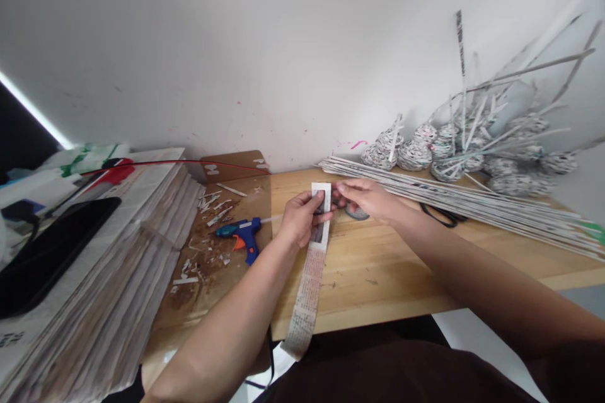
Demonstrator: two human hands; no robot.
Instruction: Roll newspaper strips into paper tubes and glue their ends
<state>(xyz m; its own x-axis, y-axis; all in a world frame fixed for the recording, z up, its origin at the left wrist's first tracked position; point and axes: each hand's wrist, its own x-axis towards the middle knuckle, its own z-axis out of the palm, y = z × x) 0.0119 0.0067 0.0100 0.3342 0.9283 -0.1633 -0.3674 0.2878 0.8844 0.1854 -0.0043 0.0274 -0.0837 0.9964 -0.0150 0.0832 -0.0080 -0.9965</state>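
One pale wall (pixel 283 63) stands behind the work place. Before it lies the wooden table (pixel 392 271), and on the person's left side is a thick stack of newspaper sheets (pixel 118 271), with a black phone (pixel 61 252) on top. Many thin paper sticks (pixel 454 201) lie in a long bundle on the right part of the table. Behind them, near the wall, several woven paper shapes (pixel 413 148) stand, some with sticks rising from them. The long printed paper strip (pixel 309 289) is in the middle, its lower end hanging past the near edge of the table. The left hand (pixel 299 220) grasps its upper part between thumb and fingers. The right hand (pixel 371 199) has its fingers bent at the strip's right edge; I cannot tell if they grip it. Smaller are the blue glue gun (pixel 246 233) and, around it, torn paper scraps (pixel 220 215).
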